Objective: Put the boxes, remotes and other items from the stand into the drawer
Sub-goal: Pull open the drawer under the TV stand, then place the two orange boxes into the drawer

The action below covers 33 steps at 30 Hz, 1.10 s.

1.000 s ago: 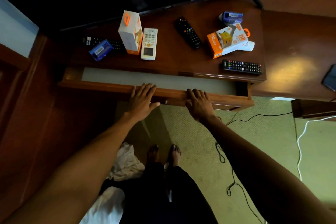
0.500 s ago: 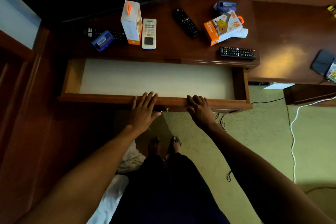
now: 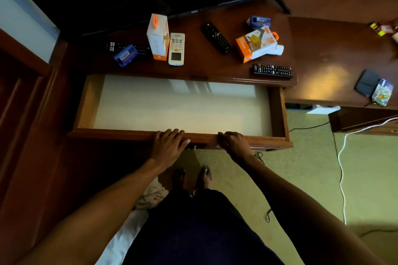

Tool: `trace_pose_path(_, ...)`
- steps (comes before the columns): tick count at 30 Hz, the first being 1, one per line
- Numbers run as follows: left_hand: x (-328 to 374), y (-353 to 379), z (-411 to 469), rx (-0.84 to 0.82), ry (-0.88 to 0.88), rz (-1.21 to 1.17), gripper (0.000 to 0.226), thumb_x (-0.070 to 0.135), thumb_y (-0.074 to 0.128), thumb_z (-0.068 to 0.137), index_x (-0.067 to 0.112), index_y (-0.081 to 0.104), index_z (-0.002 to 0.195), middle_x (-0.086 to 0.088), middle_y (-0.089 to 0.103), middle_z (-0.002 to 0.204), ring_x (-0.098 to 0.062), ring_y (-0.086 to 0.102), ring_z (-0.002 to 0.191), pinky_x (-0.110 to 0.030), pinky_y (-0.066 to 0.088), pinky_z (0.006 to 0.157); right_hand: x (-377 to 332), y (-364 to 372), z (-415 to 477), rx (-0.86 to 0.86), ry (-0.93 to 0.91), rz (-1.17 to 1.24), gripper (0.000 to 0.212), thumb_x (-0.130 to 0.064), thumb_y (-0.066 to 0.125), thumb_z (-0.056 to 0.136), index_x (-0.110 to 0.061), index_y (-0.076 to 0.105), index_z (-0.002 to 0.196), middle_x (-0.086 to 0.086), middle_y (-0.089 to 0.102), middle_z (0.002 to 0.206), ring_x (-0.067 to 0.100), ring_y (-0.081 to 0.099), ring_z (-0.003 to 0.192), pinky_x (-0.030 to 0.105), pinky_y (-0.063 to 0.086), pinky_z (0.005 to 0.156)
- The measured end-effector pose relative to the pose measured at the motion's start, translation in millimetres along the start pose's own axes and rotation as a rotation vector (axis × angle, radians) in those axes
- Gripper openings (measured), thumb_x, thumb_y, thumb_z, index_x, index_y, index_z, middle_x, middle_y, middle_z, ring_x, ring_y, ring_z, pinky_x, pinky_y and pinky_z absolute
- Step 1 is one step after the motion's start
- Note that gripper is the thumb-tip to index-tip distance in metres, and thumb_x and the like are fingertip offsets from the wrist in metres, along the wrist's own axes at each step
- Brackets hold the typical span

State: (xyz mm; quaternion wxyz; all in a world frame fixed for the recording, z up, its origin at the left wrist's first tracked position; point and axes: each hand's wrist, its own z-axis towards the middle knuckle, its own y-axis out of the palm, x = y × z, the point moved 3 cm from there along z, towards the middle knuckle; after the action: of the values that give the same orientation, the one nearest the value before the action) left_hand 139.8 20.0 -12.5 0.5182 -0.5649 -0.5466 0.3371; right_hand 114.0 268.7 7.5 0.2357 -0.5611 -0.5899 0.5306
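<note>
Both hands on the front rail of the open drawer (image 3: 277,112): left hand (image 3: 168,146) laid flat with fingers spread over the edge, right hand (image 3: 233,144) curled around it. Nothing inside but a pale liner. Up on the stand (image 3: 204,66): 1 upright white-and-orange box (image 3: 158,36) beside a white remote (image 3: 176,49), 1 black remote (image 3: 216,37) mid-top, 1 flat orange box (image 3: 256,44), another black remote (image 3: 272,70) near the front edge, 1 blue item (image 3: 125,55) at left.
</note>
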Motion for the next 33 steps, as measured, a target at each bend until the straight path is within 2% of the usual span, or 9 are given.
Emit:
trace_pose_path(3, 1.1, -27.0, 15.1, 0.028, -0.018, -0.082, 0.062, 0.062, 0.021, 0.097, 0.023, 0.055, 0.132, -0.001, 0.063, 0.131, -0.026, 0.062, 0.112, -0.044, 0.044, 0.095, 2.2, -20.2, 20.2, -0.200, 0.012, -0.105, 0.034, -0.041, 0.056, 0.093, -0.023, 0.066, 0.120, 0.009, 0.072, 0.108, 0.031, 0.066, 0.100, 0.035, 0.047, 0.075)
trace_pose_path(6, -10.9, -72.1, 37.9, 0.236, -0.050, -0.174, 0.051, 0.055, 0.033, 0.098, 0.026, 0.055, 0.133, 0.000, 0.070, 0.120, -0.024, 0.069, 0.099, -0.037, 0.056, 0.079, 0.6, -46.4, 48.0, -0.269, 0.034, -0.089, 0.048, -0.057, 0.066, 0.081, -0.026, 0.067, 0.118, -0.001, 0.073, 0.111, 0.024, 0.065, 0.105, 0.036, 0.050, 0.082)
trace_pose_path(9, -32.9, -126.6, 68.1, 0.448, -0.085, -0.256, 0.041, 0.049, 0.040, 0.098, 0.024, 0.058, 0.125, 0.000, 0.071, 0.113, -0.023, 0.069, 0.095, -0.037, 0.057, 0.073, -12.6, -78.0, 80.1, -0.190, 0.020, -0.034, 0.049, -0.060, 0.064, 0.081, -0.023, 0.069, 0.113, 0.000, 0.075, 0.107, 0.023, 0.067, 0.100, 0.035, 0.051, 0.079)
trace_pose_path(14, -73.4, -208.3, 129.0, 0.685, -0.183, -0.368, 0.041, 0.045, 0.052, 0.093, 0.023, 0.050, 0.128, -0.006, 0.056, 0.123, -0.028, 0.055, 0.110, -0.044, 0.054, 0.076, -42.3, -131.0, 126.5, -0.010, 0.004, 0.122, 0.034, -0.055, 0.065, 0.083, -0.024, 0.071, 0.095, -0.001, 0.075, 0.097, 0.021, 0.067, 0.091, 0.035, 0.052, 0.073)
trace_pose_path(17, -84.9, -231.6, 164.3, 0.608, -0.241, -0.471, 0.059, 0.041, 0.063, 0.089, 0.024, 0.040, 0.141, -0.013, 0.042, 0.138, -0.033, 0.046, 0.122, -0.044, 0.047, 0.086, -52.5, -149.3, 142.8, 0.105, 0.008, 0.195, 0.032, -0.056, 0.066, 0.081, -0.025, 0.071, 0.087, -0.003, 0.075, 0.089, 0.020, 0.069, 0.083, 0.037, 0.057, 0.071)
trace_pose_path(23, -82.3, -222.4, 210.2, 0.363, -0.307, -0.555, 0.081, 0.028, 0.071, 0.085, 0.029, 0.023, 0.151, -0.016, 0.036, 0.144, -0.036, 0.042, 0.128, -0.048, 0.044, 0.093, -46.2, -162.7, 148.7, 0.171, 0.056, 0.236, 0.034, -0.059, 0.057, 0.082, -0.030, 0.067, 0.097, -0.006, 0.074, 0.091, 0.022, 0.069, 0.085, 0.037, 0.057, 0.070)
trace_pose_path(27, -72.9, -222.7, 217.3, 0.453, -0.294, -0.544, 0.071, 0.028, 0.062, 0.091, 0.031, 0.024, 0.151, -0.016, 0.044, 0.139, -0.036, 0.049, 0.122, -0.045, 0.046, 0.089, -21.6, -185.8, 149.3, 0.208, 0.096, 0.248, 0.026, -0.049, 0.060, 0.088, -0.026, 0.069, 0.098, -0.003, 0.074, 0.093, 0.020, 0.068, 0.086, 0.029, 0.047, 0.066)
trace_pose_path(30, -60.2, -244.7, 227.1, 0.594, -0.278, -0.372, 0.069, 0.034, 0.062, 0.088, 0.030, 0.029, 0.149, -0.015, 0.052, 0.132, -0.036, 0.052, 0.117, -0.047, 0.046, 0.086, 21.1, -207.6, 157.6, 0.312, 0.207, 0.358, 0.030, -0.051, 0.060, 0.086, -0.026, 0.067, 0.100, 0.001, 0.075, 0.096, 0.024, 0.070, 0.089, 0.038, 0.055, 0.074)
trace_pose_path(33, -31.5, -272.4, 241.6, 0.682, -0.220, -0.319, 0.068, 0.039, 0.063, 0.086, 0.030, 0.032, 0.146, -0.012, 0.053, 0.130, -0.033, 0.052, 0.116, -0.044, 0.046, 0.081, 74.7, -228.5, 163.6, 0.465, 0.380, 0.429, 0.044, -0.055, 0.056, 0.086, -0.024, 0.056, 0.116, 0.007, 0.071, 0.108, 0.031, 0.067, 0.096, 0.045, 0.055, 0.080)
